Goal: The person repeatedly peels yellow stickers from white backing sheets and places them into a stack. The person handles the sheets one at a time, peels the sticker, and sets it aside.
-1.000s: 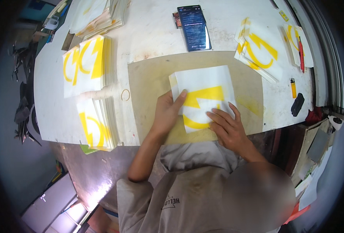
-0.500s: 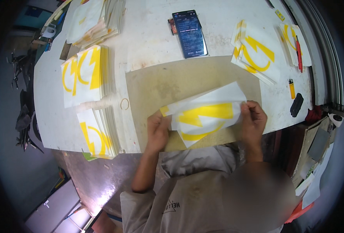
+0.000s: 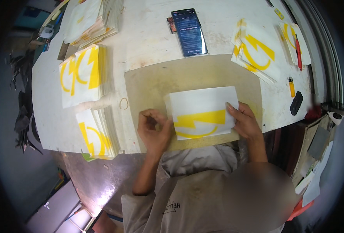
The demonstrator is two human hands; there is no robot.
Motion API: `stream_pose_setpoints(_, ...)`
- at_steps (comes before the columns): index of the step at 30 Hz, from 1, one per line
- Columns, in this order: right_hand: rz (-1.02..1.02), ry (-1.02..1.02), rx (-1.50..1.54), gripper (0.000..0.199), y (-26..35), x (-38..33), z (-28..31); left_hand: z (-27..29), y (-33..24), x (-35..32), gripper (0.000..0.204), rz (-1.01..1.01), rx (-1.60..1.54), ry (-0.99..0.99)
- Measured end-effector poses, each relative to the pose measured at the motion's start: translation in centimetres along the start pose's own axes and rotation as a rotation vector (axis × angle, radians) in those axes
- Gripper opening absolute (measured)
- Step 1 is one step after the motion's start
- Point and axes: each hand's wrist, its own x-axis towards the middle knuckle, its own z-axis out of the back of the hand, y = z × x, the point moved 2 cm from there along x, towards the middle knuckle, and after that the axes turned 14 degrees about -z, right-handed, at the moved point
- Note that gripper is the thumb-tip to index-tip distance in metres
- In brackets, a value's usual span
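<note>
A white sheet with a yellow bolt-and-arc graphic (image 3: 203,110) lies flat on a brown board (image 3: 160,79) in front of me. My left hand (image 3: 154,130) is curled at the sheet's left edge, thumb and fingertips pinching that edge. At the sheet's right edge, my right hand (image 3: 243,120) holds it with the fingers laid on top. The sheet's lower edge is near the table's front edge.
Stacks of similar yellow-printed sheets stand at the left (image 3: 82,72) and front left (image 3: 96,134), with more at the top left (image 3: 94,19) and right (image 3: 257,50). A dark phone (image 3: 189,27), rubber band (image 3: 123,103), red pen (image 3: 298,52), yellow lighter (image 3: 291,86) and black object (image 3: 296,103) lie around.
The sheet was lifted and turned between both hands half a second ago. It now lies flat on the board, with my hands at its left and right edges.
</note>
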Motion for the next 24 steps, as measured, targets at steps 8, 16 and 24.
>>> stream_pose_setpoints(8,-0.212,0.043,-0.043,0.046,0.0,1.4,0.7,-1.1,-0.2,0.9,0.04,0.509,-0.261,0.454)
stream_pose_setpoints(16,0.361,0.241,-0.244,0.059,1.5,-0.3,-1.2,-1.7,0.7,3.5,0.062,0.508,-0.868,0.381)
stream_pose_setpoints(24,0.368,-0.233,-0.391,0.039,0.5,1.9,-0.6,-1.3,0.9,2.5,0.07,0.239,-0.181,0.368)
